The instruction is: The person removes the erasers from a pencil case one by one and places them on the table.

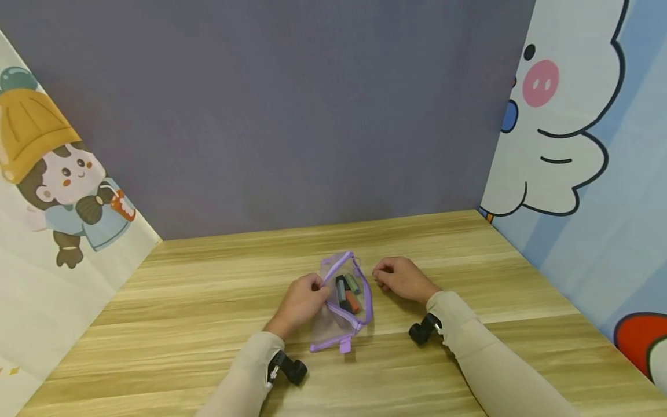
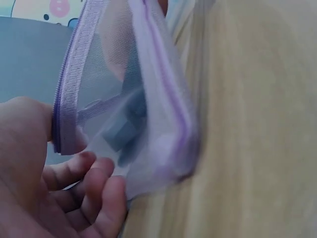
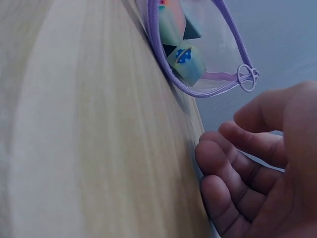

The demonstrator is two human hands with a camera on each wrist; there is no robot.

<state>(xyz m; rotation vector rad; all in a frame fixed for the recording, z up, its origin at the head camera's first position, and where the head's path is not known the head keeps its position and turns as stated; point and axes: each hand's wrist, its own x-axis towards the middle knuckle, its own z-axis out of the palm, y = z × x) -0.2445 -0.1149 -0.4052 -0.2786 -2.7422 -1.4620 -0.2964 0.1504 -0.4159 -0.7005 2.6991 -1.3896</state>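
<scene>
A see-through mesh zipper pouch (image 1: 369, 302) with purple trim lies on the table, its zipper side gaping towards the right. My left hand (image 1: 301, 302) pinches the zipper edge between thumb and fingers, as the left wrist view shows on the pouch's purple band (image 2: 69, 109). Inside sit several small boxy pieces, among them an orange one (image 1: 352, 302) and a green one (image 1: 352, 283). In the right wrist view, a pale piece (image 3: 190, 65) bears a blue dotted print. Just right of the pouch, my right hand (image 1: 403, 279) has loosely curled fingers holding nothing.
The pouch lies on a wood-grain table (image 1: 219, 289). Behind it rises a dark grey panel (image 1: 312, 116). Cartoon-printed walls stand at the left (image 1: 68, 174) and right (image 1: 563, 145). A ring pull (image 3: 246, 78) hangs at the pouch's far corner.
</scene>
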